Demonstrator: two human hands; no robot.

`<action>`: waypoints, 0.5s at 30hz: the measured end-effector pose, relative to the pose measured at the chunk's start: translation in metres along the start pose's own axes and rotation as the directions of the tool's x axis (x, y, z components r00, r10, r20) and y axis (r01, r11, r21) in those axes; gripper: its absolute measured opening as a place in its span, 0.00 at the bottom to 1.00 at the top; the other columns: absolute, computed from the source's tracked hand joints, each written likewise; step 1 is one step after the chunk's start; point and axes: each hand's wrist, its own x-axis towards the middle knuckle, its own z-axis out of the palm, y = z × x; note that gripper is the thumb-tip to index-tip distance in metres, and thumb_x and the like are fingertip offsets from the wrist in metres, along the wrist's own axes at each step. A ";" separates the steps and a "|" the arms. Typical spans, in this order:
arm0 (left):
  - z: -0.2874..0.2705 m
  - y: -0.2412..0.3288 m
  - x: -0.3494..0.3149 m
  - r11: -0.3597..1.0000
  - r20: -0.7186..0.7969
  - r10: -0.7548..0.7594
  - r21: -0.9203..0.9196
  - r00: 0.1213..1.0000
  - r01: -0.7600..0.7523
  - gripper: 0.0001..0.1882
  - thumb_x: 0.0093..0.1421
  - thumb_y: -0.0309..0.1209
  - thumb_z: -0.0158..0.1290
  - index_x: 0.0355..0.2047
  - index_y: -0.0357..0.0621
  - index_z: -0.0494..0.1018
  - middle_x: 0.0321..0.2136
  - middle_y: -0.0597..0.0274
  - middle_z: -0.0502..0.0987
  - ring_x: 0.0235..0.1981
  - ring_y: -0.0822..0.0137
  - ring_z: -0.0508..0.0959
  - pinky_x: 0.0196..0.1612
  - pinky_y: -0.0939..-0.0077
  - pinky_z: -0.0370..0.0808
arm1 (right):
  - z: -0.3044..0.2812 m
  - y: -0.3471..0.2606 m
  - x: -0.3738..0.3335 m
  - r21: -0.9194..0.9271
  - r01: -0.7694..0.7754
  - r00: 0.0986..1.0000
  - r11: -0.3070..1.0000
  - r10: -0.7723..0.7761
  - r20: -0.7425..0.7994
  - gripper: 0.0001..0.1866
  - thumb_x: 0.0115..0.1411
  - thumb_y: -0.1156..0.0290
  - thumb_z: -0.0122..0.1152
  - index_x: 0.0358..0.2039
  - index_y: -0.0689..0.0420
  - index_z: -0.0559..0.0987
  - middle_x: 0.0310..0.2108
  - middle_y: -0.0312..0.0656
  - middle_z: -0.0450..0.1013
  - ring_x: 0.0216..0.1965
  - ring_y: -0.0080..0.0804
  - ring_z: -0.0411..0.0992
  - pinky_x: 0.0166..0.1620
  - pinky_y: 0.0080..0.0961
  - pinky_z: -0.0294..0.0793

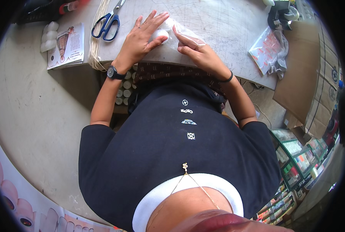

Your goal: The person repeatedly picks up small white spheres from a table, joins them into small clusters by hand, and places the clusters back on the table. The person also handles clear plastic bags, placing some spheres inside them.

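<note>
My left hand [141, 38] reaches over the worktable with its fingers stretched forward. Between its thumb and fingers is a white round piece [159, 36], which looks like a candle; the thumb lies against it. A second white round piece [167, 25] sits just beyond, by the fingertips and partly under clear plastic. My right hand [198, 54] grips a clear plastic bag [191, 35], its thumb below and its forefinger behind the film. The bag's mouth lies toward the white pieces; whether either one is inside cannot be told.
Blue-handled scissors [106, 27] and a bundle of pale cord [95, 50] lie left of my hands. Farther left are a printed leaflet [70, 44] and white rounded pieces [49, 36]. To the right are a plastic packet [266, 50], a black tape dispenser [280, 15] and a cardboard box [300, 69].
</note>
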 end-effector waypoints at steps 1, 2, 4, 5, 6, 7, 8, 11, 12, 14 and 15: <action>-0.001 0.000 0.000 0.999 0.012 0.002 0.032 1.000 -0.002 0.36 0.67 0.53 0.50 0.71 0.57 0.59 0.69 0.62 0.63 0.74 0.54 0.54 0.74 0.48 0.46 | 0.000 0.000 0.001 0.011 -0.003 1.000 1.000 0.003 0.010 0.32 0.67 0.73 0.54 0.71 0.54 0.63 0.40 0.39 0.74 0.42 0.24 0.70 0.51 0.22 0.71; -0.001 0.000 0.000 0.998 0.009 0.006 0.059 1.000 -0.006 0.36 0.67 0.54 0.50 0.72 0.58 0.59 0.70 0.63 0.63 0.74 0.54 0.54 0.74 0.47 0.45 | -0.001 0.001 0.002 0.021 -0.026 1.000 0.999 0.026 0.004 0.31 0.66 0.73 0.54 0.71 0.54 0.64 0.42 0.39 0.75 0.43 0.24 0.71 0.52 0.23 0.71; -0.001 0.002 0.000 0.994 0.001 0.013 0.112 1.000 -0.013 0.37 0.67 0.55 0.50 0.72 0.58 0.58 0.70 0.64 0.63 0.74 0.55 0.54 0.74 0.45 0.44 | -0.001 0.003 0.002 0.041 -0.073 0.997 0.996 0.074 -0.008 0.30 0.66 0.73 0.53 0.70 0.54 0.66 0.44 0.40 0.76 0.44 0.25 0.72 0.53 0.24 0.71; -0.001 0.003 -0.001 0.993 -0.004 0.011 0.119 1.000 -0.010 0.37 0.66 0.55 0.50 0.72 0.59 0.58 0.70 0.64 0.63 0.74 0.55 0.54 0.74 0.44 0.44 | -0.002 0.003 0.003 0.029 -0.073 0.997 0.997 0.073 -0.001 0.30 0.67 0.72 0.53 0.69 0.54 0.66 0.44 0.40 0.76 0.45 0.25 0.72 0.53 0.24 0.71; -0.001 0.003 -0.001 0.992 -0.010 0.009 0.126 1.000 -0.008 0.37 0.66 0.55 0.51 0.72 0.59 0.58 0.70 0.65 0.63 0.74 0.55 0.54 0.74 0.44 0.44 | -0.003 0.003 0.005 0.017 -0.072 0.997 0.997 0.072 0.006 0.29 0.67 0.71 0.54 0.69 0.54 0.67 0.44 0.40 0.76 0.45 0.25 0.72 0.53 0.24 0.71; -0.001 0.004 -0.001 0.991 -0.015 0.008 0.132 1.000 -0.006 0.37 0.66 0.55 0.51 0.72 0.59 0.58 0.70 0.65 0.63 0.74 0.55 0.54 0.74 0.44 0.44 | -0.004 0.003 0.005 0.004 -0.073 0.997 0.997 0.073 0.012 0.29 0.67 0.70 0.54 0.68 0.54 0.68 0.44 0.41 0.76 0.45 0.25 0.72 0.53 0.25 0.71; -0.002 0.005 -0.001 0.990 0.002 -0.009 0.141 1.000 0.009 0.38 0.65 0.55 0.52 0.71 0.58 0.59 0.70 0.64 0.62 0.74 0.55 0.54 0.74 0.44 0.44 | -0.004 0.003 0.004 0.011 -0.063 0.998 0.998 0.063 0.014 0.28 0.68 0.67 0.55 0.68 0.54 0.68 0.44 0.41 0.76 0.45 0.25 0.72 0.53 0.25 0.71; -0.010 0.009 0.001 0.992 -0.010 -0.041 0.121 0.999 0.042 0.40 0.62 0.56 0.55 0.71 0.56 0.60 0.69 0.63 0.63 0.73 0.53 0.56 0.73 0.45 0.46 | -0.007 0.002 0.003 -0.012 -0.044 0.999 0.999 0.044 0.000 0.27 0.70 0.60 0.57 0.67 0.53 0.70 0.43 0.42 0.76 0.43 0.26 0.72 0.52 0.25 0.72; -0.011 0.014 0.001 0.996 -0.052 -0.042 0.075 0.998 0.045 0.41 0.61 0.58 0.56 0.70 0.56 0.61 0.69 0.63 0.64 0.73 0.53 0.57 0.73 0.45 0.49 | -0.008 0.003 0.001 -0.046 -0.051 0.999 0.998 0.050 -0.017 0.27 0.70 0.58 0.57 0.66 0.53 0.71 0.42 0.41 0.76 0.42 0.26 0.72 0.51 0.25 0.72; -0.014 0.017 0.005 0.999 -0.089 0.015 0.036 0.996 -0.012 0.43 0.58 0.59 0.59 0.69 0.56 0.62 0.68 0.62 0.66 0.71 0.53 0.59 0.72 0.45 0.52 | -0.011 0.000 -0.001 -0.093 -0.038 0.999 0.995 0.035 -0.035 0.26 0.72 0.56 0.55 0.65 0.54 0.73 0.45 0.40 0.76 0.45 0.26 0.72 0.53 0.24 0.71; -0.016 0.019 0.010 0.996 -0.083 0.075 0.048 0.994 -0.071 0.43 0.57 0.59 0.60 0.69 0.56 0.63 0.67 0.61 0.66 0.71 0.53 0.60 0.72 0.47 0.53 | -0.012 -0.002 -0.002 -0.104 -0.013 0.999 0.994 0.010 -0.034 0.25 0.73 0.56 0.54 0.64 0.55 0.74 0.50 0.40 0.76 0.48 0.26 0.72 0.56 0.24 0.70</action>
